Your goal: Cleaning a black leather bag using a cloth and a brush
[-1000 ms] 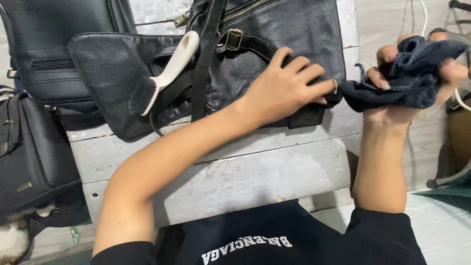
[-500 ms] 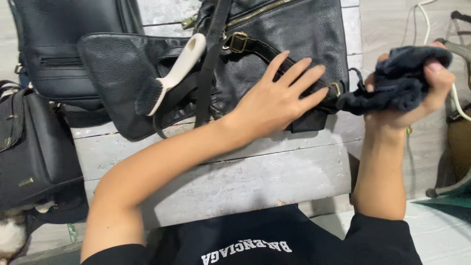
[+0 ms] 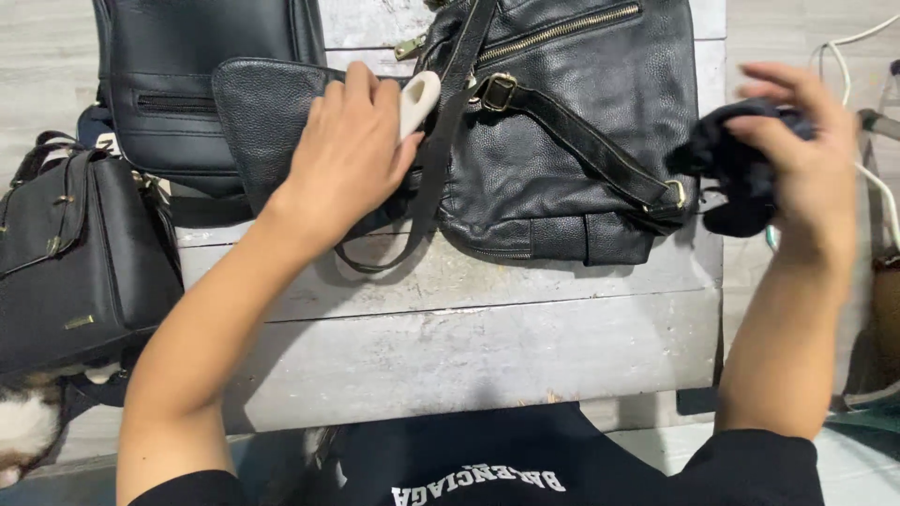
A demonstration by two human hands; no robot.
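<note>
On the grey plank bench [image 3: 450, 356], a black pebbled-leather backpack [image 3: 572, 150] lies flat with its brass zipper and buckle strap uppermost. The left hand [image 3: 347, 159] rests over the cream-handled brush [image 3: 417, 101], which lies on the backpack's detached-looking front flap [image 3: 258, 112]. Only the rounded end of the brush handle shows past the fingers; the bristle end is hidden beneath the palm. The handle's long axis runs diagonally, from upper right down toward lower left, directly under this hand. The left fingers are curled loosely over the handle, but whether they actually close on it cannot be determined. The right hand [image 3: 802, 159] is raised off the bench's right edge, well apart from the brush, with its fingers wrapped around a bunched dark cloth [image 3: 727, 169] held just beside the backpack's lower right corner. The left hand is therefore much the nearer to the brush. Two further black bags [image 3: 75, 253] [image 3: 197, 75] sit at the left.
</note>
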